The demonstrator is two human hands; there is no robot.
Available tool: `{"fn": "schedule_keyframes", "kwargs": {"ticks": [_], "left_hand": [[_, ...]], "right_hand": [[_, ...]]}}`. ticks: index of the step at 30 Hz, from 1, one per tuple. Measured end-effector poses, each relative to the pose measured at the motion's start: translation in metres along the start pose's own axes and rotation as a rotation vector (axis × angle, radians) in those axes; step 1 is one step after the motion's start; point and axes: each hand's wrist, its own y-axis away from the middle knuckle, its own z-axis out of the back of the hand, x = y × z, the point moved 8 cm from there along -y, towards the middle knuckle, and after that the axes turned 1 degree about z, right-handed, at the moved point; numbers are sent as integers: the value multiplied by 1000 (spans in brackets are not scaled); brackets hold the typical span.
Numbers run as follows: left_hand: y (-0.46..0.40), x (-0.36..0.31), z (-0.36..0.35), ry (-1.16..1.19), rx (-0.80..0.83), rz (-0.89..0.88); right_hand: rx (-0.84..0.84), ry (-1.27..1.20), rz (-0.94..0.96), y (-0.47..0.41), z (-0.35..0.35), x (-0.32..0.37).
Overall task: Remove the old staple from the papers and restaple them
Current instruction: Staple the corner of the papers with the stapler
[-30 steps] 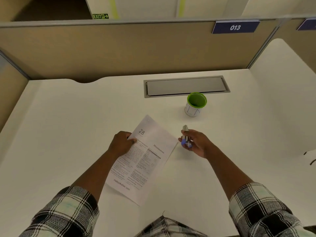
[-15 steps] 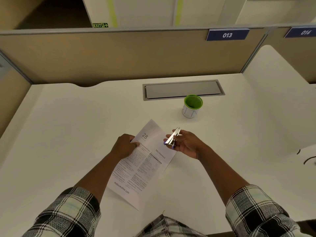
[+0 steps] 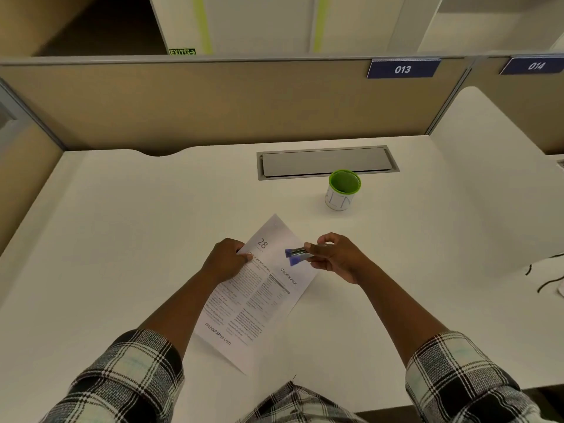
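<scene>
Here right hand [image 3: 338, 257] grips stapler [image 3: 297, 254] over papers [image 3: 259, 294].

Printed papers [image 3: 259, 294] lie on the white desk [image 3: 122, 239], skewed so their top corner points toward 1 o'clock. The left hand [image 3: 225, 261] pinches their upper left edge, beside the large "28". The right hand [image 3: 338, 257], at 3 o'clock from that number, grips a small metal tool [image 3: 297, 254] with blue tips, held above the page's upper right part with the tips pointing to 9 o'clock. A green-rimmed white cup [image 3: 343, 190] stands apart at 1 o'clock from the papers, just before a grey hatch [image 3: 326, 161]. A black cable [image 3: 546, 279] lies far out at 3 o'clock.
</scene>
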Motion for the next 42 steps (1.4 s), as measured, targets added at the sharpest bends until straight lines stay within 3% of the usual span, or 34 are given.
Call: {"fn": "schedule_keyframes", "kwargs": {"ticks": [6, 10, 16, 26, 32, 42], "left_hand": [[4, -4, 2, -5, -4, -8], [5, -5, 2, -17, 0, -12], [6, -7, 2, -29, 8, -24], [6, -11, 2, -42, 7, -47], [6, -14, -2, -35, 16, -59], [3, -16, -6, -28, 47, -58]], "right_hand": [[147, -144, -96, 10, -13, -10], [153, -139, -146, 14, -14, -15], [103, 454, 21, 16, -11, -1], [-157, 876, 426, 11, -8, 48], [-171, 1009, 494, 2, -21, 64], [-108, 1102, 455, -9, -35, 68]]}}
